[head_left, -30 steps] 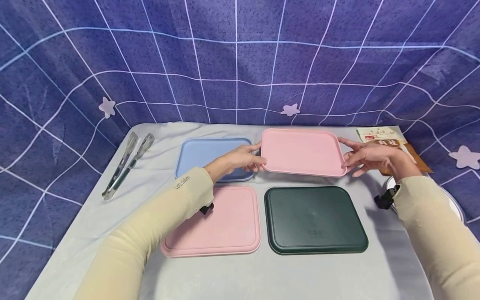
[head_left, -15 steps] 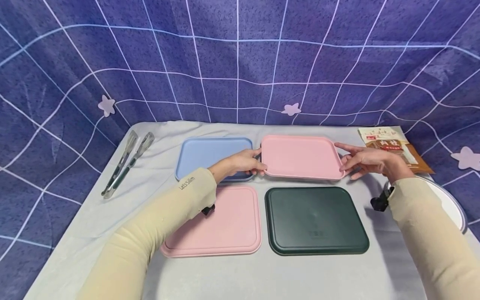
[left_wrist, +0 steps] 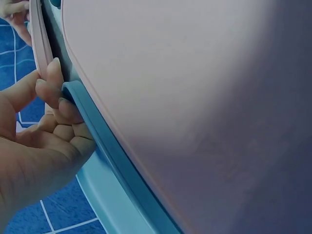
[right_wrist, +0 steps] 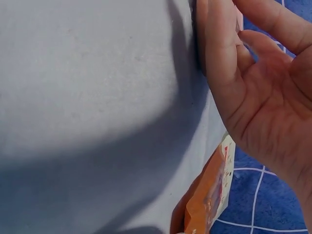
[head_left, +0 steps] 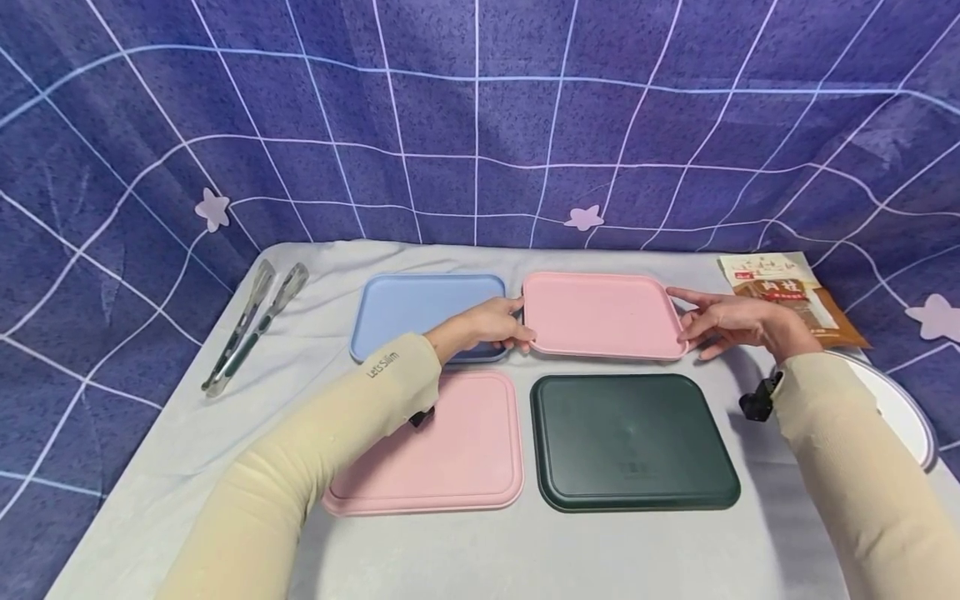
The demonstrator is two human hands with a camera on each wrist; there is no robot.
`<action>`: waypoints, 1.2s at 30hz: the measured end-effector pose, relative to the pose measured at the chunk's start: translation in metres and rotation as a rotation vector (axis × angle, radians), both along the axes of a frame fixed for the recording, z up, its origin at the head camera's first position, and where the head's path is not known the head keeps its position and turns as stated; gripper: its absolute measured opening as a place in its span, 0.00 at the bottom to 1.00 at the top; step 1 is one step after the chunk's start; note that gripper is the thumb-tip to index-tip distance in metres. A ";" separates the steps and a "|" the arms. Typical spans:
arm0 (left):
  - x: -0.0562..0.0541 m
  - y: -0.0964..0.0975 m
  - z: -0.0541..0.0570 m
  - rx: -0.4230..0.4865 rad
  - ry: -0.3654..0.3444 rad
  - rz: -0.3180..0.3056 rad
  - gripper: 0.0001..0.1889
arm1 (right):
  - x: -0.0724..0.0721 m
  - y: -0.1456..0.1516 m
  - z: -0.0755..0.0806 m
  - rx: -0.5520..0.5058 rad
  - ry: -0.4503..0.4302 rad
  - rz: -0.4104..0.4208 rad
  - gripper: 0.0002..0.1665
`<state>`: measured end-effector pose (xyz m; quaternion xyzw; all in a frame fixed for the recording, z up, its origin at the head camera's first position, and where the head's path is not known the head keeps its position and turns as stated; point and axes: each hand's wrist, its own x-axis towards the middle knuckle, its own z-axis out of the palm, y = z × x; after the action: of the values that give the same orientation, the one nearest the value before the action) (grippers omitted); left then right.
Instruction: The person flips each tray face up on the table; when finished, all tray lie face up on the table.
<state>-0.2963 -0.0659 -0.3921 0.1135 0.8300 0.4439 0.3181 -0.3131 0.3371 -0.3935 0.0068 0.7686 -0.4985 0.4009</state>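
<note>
A pink tray (head_left: 603, 317) lies in the back row, right of the blue tray (head_left: 420, 304). My left hand (head_left: 491, 323) grips its left end, reaching over the blue tray's right edge. At the opposite end, my right hand (head_left: 735, 318) holds the tray with its fingers spread along the short side. In the left wrist view, the left hand's fingers (left_wrist: 51, 92) curl by the pink rim and touch the blue tray's rim. The right wrist view shows my right hand (right_wrist: 263, 83) beside a sliver of pink edge; its fingertips are partly out of frame.
In the front row lie another pink tray (head_left: 442, 450), partly under my left sleeve, and a dark green tray (head_left: 633, 442). Tongs (head_left: 255, 329) lie at the far left. A brown-and-cream packet (head_left: 795, 296) and a round white dish (head_left: 892, 408) are at the right.
The pink tray has come down from a raised, tilted position to lie level in the back row. Both hands have lowered with it and stay at its ends.
</note>
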 end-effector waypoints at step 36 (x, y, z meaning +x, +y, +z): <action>0.003 0.009 0.003 -0.107 0.050 -0.011 0.46 | 0.000 -0.009 0.009 0.141 0.013 0.093 0.68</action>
<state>-0.2938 -0.0573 -0.3887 0.1122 0.8596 0.3943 0.3052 -0.3129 0.3281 -0.3843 -0.0039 0.8037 -0.4243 0.4172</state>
